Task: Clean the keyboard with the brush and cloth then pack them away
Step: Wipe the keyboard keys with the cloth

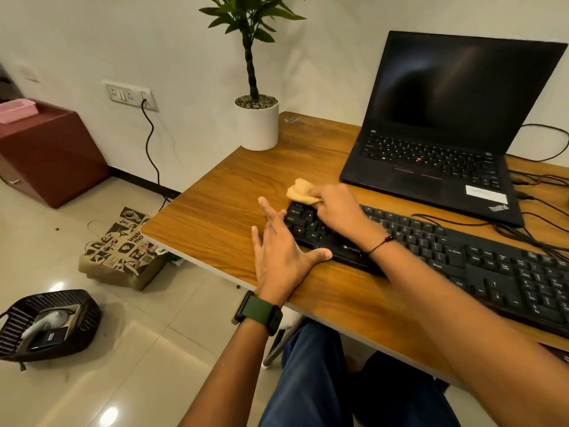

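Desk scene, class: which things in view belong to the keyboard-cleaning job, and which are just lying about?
In the job:
keyboard
cloth, gripped by the right hand
left hand, steadying the keyboard's end

Lying about:
laptop
plant
paper bag
basket on the floor

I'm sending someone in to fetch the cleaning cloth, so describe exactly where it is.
Start at the wooden desk with the open black laptop. A long black keyboard lies in front of the laptop; at its far left corner the right hand grips the cloth. It is the only soft, crumpled, pale tan thing there.
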